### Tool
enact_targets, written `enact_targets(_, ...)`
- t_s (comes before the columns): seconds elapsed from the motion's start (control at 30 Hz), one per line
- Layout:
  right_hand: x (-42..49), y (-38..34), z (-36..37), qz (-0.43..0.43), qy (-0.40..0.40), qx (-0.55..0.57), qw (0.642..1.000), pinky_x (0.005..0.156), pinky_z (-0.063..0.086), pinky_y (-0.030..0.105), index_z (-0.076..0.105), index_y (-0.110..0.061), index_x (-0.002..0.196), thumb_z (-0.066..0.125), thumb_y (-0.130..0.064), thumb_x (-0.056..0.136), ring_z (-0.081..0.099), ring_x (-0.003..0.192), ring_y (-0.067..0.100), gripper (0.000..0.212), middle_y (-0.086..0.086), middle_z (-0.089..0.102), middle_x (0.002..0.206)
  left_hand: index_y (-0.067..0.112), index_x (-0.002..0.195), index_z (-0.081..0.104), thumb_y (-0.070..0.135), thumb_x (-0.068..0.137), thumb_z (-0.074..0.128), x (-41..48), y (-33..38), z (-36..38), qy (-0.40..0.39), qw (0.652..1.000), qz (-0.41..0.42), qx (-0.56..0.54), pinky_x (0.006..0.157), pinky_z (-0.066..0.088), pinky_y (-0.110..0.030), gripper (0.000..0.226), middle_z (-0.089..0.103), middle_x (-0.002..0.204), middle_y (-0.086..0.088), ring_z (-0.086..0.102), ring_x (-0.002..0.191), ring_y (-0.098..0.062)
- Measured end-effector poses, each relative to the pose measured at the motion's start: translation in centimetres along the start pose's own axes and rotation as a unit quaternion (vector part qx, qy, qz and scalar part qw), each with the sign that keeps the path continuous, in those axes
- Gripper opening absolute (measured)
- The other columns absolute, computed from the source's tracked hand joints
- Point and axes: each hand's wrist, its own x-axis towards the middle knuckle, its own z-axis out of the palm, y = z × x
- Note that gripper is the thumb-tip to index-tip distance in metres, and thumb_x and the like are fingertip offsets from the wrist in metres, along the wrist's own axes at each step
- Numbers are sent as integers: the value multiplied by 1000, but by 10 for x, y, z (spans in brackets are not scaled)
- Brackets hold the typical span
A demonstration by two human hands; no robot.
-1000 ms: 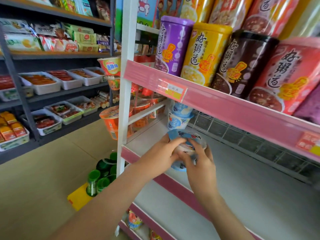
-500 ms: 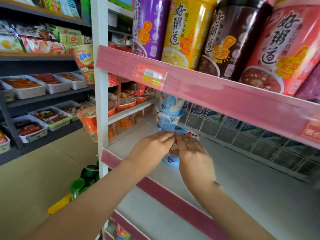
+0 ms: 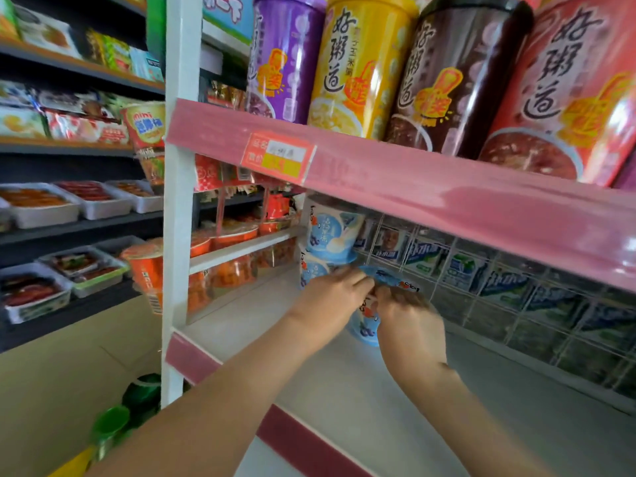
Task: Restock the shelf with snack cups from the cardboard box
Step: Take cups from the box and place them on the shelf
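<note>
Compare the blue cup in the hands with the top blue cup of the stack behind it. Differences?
The held cup is gripped by the left hand and right hand, lower and nearer. The top stacked cup is untouched, perched on a lower blue cup. The held cup's lid shows, but the top stacked cup's lid is hidden behind the pink shelf edge. Shared: same blue-and-white cup design.

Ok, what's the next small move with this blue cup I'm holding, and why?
Probably push the blue cup back beside the stacked cups: left hand and right hand grip it over the white shelf, to the right of that stack and nearer the front edge.
</note>
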Motion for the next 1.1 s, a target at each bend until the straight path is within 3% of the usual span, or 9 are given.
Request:
enact_targets(0.17,11,10,25,-6,14,-13,1000,40,43,19,63,-6,53,77,6,15,58,40,23,42,8,58,43,-2,86,68,-14,52,66,15,4,14,-25,998,-60,-24,39,53,-35,36,69,82,-17,69,65,-30)
enact_targets(0.27,14,14,35,-15,12,-17,1000,45,47,22,62,-4,56,72,8,20,58,42,25,39,10,58,45,-3,126,50,-9,84,47,22,5,14,-70,991,-105,-33,85,52,-42,43,52,132,-19,56,116,-31)
enact_targets(0.4,9,21,43,-5,-21,7,1000,53,51,29,63,-5,64,81,6,33,61,52,29,37,12,61,54,-1,143,28,-11,87,39,13,8,4,-110,985,-105,-84,114,13,-25,58,27,151,-17,23,141,-25)
enact_targets(0.53,-2,10,32,47,-77,48,995,73,56,42,67,3,102,82,-3,57,68,83,37,47,23,69,89,2,148,12,-6,88,46,-15,13,-13,-109,977,-150,-109,116,6,-29,70,17,155,-15,15,144,-26)
enact_targets(0.7,-21,-43,-28,19,-88,97,991,72,56,38,67,6,104,81,-3,59,69,87,33,49,21,70,98,-7,123,55,4,65,72,-76,22,-35,-50,982,-152,-102,94,44,-52,61,63,116,-24,62,108,-36)
enact_targets(0.77,-31,-77,-57,15,-83,143,986,76,56,37,68,4,101,66,-7,69,69,90,31,34,20,70,100,-7,118,58,7,72,56,-105,28,-59,-55,975,-172,-130,91,48,-48,48,66,110,-21,64,102,-35)
enact_targets(0.87,-54,-132,-97,17,-98,224,969,89,51,37,66,4,107,45,-10,76,66,99,30,40,19,68,107,-4,107,60,11,73,38,-153,35,-105,-68,955,-229,-178,76,50,-34,43,65,94,-17,63,83,-33)
enact_targets(1.0,-118,-210,-128,9,-145,315,938,95,46,36,66,5,109,50,-6,80,65,103,29,35,17,67,110,3,108,57,11,75,44,-263,51,-138,-47,918,-348,-182,78,42,-31,37,65,95,-16,58,87,-29)
enact_targets(1.1,-208,-267,-124,-24,-256,354,899,96,42,31,68,0,109,53,-6,77,66,102,26,36,13,68,110,7,111,60,12,77,57,-373,70,-145,-144,892,-412,-121,72,46,-29,35,67,95,-12,63,83,-27)
